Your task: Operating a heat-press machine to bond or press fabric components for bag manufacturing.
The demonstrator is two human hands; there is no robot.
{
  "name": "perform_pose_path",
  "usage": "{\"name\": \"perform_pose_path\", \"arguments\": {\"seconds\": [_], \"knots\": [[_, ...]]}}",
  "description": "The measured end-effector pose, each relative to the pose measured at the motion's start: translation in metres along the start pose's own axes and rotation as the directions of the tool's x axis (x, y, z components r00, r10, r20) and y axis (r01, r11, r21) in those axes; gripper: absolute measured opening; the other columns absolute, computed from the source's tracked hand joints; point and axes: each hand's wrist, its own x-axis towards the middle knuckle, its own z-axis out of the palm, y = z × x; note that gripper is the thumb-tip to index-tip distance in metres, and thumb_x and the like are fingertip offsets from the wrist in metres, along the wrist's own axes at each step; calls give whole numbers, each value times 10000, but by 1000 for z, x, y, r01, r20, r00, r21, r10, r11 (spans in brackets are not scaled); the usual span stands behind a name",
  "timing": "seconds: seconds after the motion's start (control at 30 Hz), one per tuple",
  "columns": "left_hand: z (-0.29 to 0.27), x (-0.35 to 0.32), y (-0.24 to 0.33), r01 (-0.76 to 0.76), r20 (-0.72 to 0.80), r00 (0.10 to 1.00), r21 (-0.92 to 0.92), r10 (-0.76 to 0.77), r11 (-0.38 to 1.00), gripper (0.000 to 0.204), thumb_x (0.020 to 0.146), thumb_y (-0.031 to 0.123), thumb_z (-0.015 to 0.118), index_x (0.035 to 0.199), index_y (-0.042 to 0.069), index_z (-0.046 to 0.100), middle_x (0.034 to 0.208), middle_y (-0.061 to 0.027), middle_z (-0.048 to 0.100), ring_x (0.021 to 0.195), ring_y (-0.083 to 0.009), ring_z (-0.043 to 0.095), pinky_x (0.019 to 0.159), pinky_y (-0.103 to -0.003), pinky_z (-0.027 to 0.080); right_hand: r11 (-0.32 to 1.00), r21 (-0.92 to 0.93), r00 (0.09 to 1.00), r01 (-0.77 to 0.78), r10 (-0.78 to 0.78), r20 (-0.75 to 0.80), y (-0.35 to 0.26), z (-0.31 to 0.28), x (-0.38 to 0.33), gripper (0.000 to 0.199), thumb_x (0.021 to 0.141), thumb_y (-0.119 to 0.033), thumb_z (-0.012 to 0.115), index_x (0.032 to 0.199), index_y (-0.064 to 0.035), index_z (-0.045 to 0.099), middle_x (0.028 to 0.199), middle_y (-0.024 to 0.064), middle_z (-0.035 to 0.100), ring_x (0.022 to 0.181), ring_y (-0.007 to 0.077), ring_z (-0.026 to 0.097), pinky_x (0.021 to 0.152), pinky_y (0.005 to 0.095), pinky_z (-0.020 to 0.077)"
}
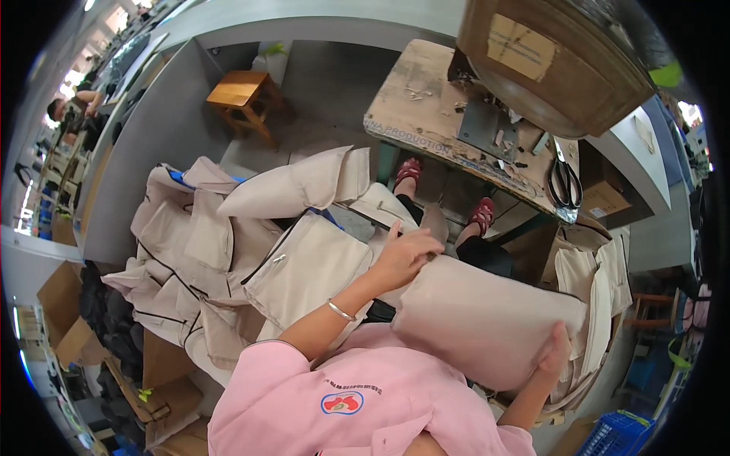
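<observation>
A beige sewn fabric piece (487,319) with dark edging lies across my lap. My left hand (407,258), with a silver bangle on its wrist, is closed at the piece's upper left corner, fingers bent over the fabric. At its right end, my right hand (557,351) grips the edge, with some fingers hidden behind the cloth. Left of my lap lies a heap of similar beige fabric pieces (205,243), some with black zippers or piping. One flat piece (312,258) of the heap lies beside my left forearm.
Ahead stands a worn worktable (426,99) with scraps, a metal plate and large black-handled scissors (564,182). A brown machine head (555,61) overhangs it. More beige pieces (601,281) hang at right. A wooden stool (243,95), cardboard boxes (171,365) and a blue basket (616,435) stand around.
</observation>
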Motion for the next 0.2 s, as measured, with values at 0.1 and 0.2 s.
{"name": "perform_pose_path", "arguments": {"seconds": [0.1,0.2], "knots": [[21,-7,1,-198,-55,979,-47,195,979,278,879,45,641,1103,197,704,1166,5,691,1257,-222,591,1167,-652,155,965,261,1000,-22,20,13,-22,9,-23,478,933,-288,668,1253,57,589,1177,172,675,1062,302,669,922,424,547],[26,1,8,-197,149,958,-278,245,940,169,886,103,686,1048,148,703,1139,-48,703,1319,-257,533,1170,-642,180,910,411,998,-53,61,-6,-48,51,-54,639,915,-426,667,1350,22,531,1269,218,632,1132,355,643,969,492,529]]}}
